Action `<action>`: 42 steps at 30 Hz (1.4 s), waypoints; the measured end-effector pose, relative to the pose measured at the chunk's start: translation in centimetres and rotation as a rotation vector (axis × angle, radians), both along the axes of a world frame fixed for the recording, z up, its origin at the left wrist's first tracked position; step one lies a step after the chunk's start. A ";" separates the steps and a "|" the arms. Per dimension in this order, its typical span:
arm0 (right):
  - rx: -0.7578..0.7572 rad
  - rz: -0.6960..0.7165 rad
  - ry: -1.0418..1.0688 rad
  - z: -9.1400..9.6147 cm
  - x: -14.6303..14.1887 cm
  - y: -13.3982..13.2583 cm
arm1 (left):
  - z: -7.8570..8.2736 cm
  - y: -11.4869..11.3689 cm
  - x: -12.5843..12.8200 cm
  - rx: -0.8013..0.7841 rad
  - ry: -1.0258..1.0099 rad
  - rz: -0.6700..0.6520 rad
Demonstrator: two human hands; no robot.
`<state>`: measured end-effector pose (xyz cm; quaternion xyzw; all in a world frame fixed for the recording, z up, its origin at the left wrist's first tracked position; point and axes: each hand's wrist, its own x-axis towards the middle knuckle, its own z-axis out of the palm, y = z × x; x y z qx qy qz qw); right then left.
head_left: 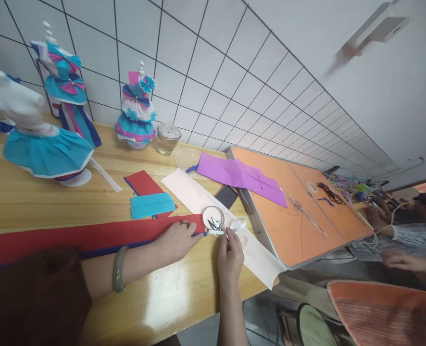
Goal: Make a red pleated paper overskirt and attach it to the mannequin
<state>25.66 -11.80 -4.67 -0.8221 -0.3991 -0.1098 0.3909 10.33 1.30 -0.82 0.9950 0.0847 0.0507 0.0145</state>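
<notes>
My left hand (175, 242) lies on the end of a long red fabric strip (101, 235), its fingers spread and pressing down, with a dark blue layer showing along the near edge. My right hand (230, 254) pinches a narrow white strip (216, 232) by the red strip's end; a loose white loop curls beside the fingers. Right behind the hands, a roll of tape (203, 215) lies around small scissors (215, 223), partly hidden. Beneath them stretches a long pale fabric strip (184, 190).
Small dress forms stand left, one in a turquoise skirt (49, 151), near a lidded glass (169, 139). A turquoise piece (152, 205) lies on a red piece (141, 182). A phone (226, 196) and purple fabric (238, 175) lie by an orange board (306, 226). Another person's hand (398, 260) shows right.
</notes>
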 end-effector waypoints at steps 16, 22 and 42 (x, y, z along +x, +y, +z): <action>0.049 -0.030 -0.034 0.1 -0.4 0.1 | -0.9 0.7 1.8 -0.147 0.060 0.062; 0.203 -0.059 -0.082 0.4 -1.5 -0.3 | -0.2 0.8 1.9 -0.150 0.083 0.058; -0.123 0.371 -0.221 0.9 -2.9 0.5 | -2.2 1.4 0.1 -0.141 -0.031 0.003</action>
